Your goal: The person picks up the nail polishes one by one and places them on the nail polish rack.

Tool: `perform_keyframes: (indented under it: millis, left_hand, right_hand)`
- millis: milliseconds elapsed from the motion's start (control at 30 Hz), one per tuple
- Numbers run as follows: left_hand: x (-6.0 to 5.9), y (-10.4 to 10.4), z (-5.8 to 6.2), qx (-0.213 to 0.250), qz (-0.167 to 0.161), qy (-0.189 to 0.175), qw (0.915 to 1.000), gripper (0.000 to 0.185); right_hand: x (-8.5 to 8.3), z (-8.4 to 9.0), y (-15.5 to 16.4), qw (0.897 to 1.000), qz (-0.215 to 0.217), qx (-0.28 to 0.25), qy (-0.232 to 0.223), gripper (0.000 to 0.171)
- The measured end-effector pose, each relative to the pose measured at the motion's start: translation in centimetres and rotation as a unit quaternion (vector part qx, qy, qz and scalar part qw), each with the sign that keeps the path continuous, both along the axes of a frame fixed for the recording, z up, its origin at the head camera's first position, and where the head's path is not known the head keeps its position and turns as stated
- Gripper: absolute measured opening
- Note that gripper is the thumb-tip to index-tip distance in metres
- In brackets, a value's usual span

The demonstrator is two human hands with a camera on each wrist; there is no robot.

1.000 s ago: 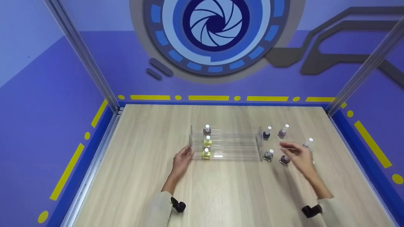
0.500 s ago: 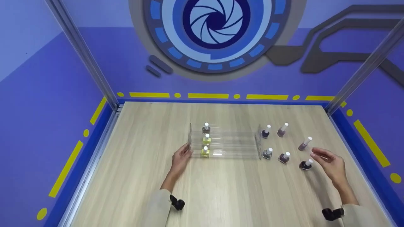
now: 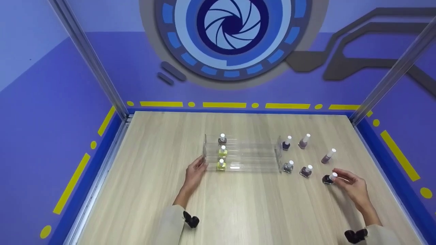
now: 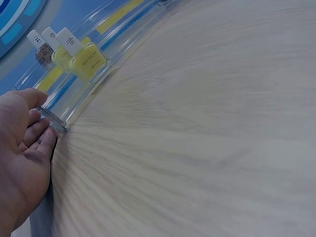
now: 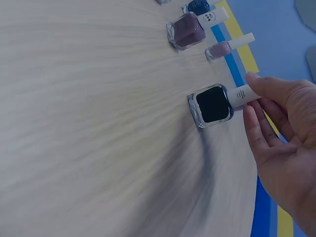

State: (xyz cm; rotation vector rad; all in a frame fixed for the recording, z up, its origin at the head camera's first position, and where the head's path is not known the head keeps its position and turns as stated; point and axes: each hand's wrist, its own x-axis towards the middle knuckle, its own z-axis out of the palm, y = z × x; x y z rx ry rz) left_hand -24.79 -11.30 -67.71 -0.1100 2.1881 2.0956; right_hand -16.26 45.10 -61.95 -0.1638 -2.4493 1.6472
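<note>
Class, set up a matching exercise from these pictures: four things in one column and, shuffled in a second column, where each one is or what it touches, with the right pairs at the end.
Column one:
1. left hand
2. right hand
3. front yellow bottle
4. black bottle

Column two:
A. stands on the lowest step of the clear rack
B. touches the rack's left end
C. stands on the table right of the rack, nearest the camera
D. fingers at a white cap

Pairs: 1-B, 2-D, 3-A, 4-C
</note>
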Motion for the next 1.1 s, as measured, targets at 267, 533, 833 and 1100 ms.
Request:
perform_keyframes:
  millis: [267,533,833,1100]
  left_hand:
    - [0.0,0.0,0.2,0.006,-0.005,0.007,0.9999,0.052]
    - [-0.2,-0.1,-0.1,0.018,-0.013,0.002,0.9997,0.052]
    - [-0.1,0.0,-0.1,0.013,-0.008,-0.004,0.9999,0.052]
    - [-0.1,0.0,-0.1,0.015,0.001,-0.008,0.9999,0.051]
  right_hand:
    - [-0.1,-0.6,-0.2,0.999,-0.030,0.010,-0.014,0.042]
    - [-0.1,-1.1,-0.3,0.998,-0.042,0.023,-0.033,0.044]
    - [0.1,-0.7,-1.0,0.995,-0.087,0.018,-0.039,0.042]
    - [0.5,-0.7,-0.9,0.995,-0.080,0.026,-0.059,0.042]
